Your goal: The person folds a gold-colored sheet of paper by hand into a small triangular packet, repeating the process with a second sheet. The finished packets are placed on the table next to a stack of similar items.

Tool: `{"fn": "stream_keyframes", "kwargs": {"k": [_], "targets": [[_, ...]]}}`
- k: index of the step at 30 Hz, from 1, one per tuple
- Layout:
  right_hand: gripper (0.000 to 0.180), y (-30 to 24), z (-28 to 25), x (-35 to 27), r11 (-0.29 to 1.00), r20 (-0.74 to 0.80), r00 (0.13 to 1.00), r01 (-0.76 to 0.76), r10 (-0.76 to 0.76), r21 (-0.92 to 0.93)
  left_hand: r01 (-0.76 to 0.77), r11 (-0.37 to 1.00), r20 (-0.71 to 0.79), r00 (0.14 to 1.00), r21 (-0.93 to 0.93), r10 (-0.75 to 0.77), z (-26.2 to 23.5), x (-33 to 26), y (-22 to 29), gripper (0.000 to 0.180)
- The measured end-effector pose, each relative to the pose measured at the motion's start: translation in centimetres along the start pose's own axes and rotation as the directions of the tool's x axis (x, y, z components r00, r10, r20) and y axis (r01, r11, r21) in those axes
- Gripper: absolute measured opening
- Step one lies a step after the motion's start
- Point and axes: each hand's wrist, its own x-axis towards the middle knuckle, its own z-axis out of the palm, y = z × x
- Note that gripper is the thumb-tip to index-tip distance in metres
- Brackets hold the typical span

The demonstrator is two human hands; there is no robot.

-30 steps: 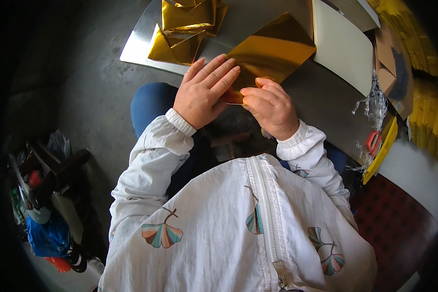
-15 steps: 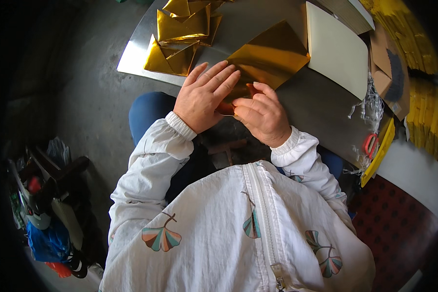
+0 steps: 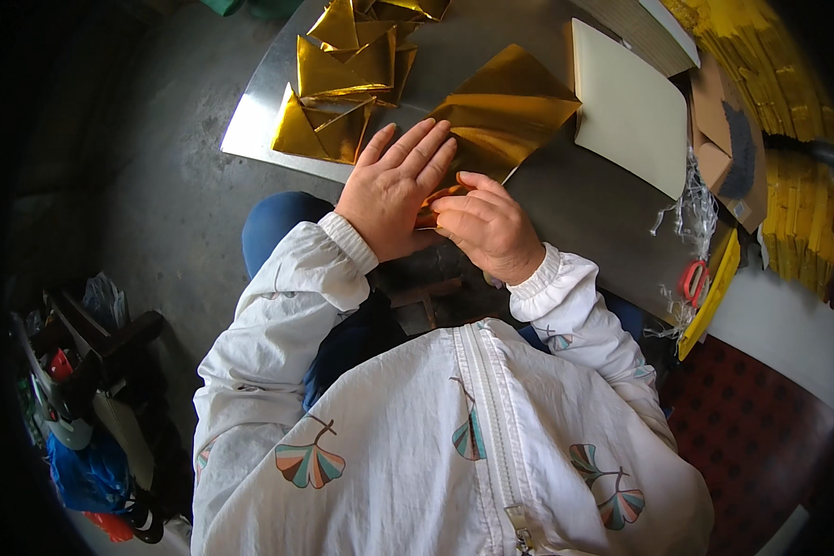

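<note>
A shiny gold foil sheet point(image 3: 507, 113) lies on the grey metal table point(image 3: 583, 199) in front of me, its far part spread out in a point. My left hand point(image 3: 391, 193) rests flat on the sheet's left side with fingers stretched out; its thumb is mostly hidden. At the near edge, the foil curls up between the hands, and my right hand point(image 3: 493, 230) pinches it with curled fingers. Just how the fingertips meet the foil is partly hidden. Beyond my left hand, several folded gold foil pieces point(image 3: 347, 69) overlap in a pile.
Right of the sheet lies a cream-coloured stack of sheets point(image 3: 632, 107). Farther right are a cardboard box point(image 3: 736, 153), clear plastic strands point(image 3: 700, 204), red-handled scissors point(image 3: 694, 281) and yellow bundles point(image 3: 798, 218). A blue plastic bag point(image 3: 85, 474) sits on the floor at lower left.
My right hand has shifted slightly left, toward my left hand, with the curled near edge of the foil. My left hand remains flat on the sheet. The whole view has moved a little.
</note>
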Motion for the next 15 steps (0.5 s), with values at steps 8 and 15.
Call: {"fn": "stream_keyframes", "kwargs": {"k": [8,15], "targets": [[0.010,-0.1,-0.7,-0.2,0.999,-0.019,1.000,-0.008,0.007,-0.046,0.024,0.840,0.166,0.983,-0.542,0.079,-3.1,0.9,-2.5,0.086],[0.012,-0.4,-1.0,-0.2,0.996,0.010,1.000,-0.004,0.004,-0.084,-0.031,0.992,0.015,0.999,-0.119,0.033,0.3,4.8,-1.3,0.059]]}}
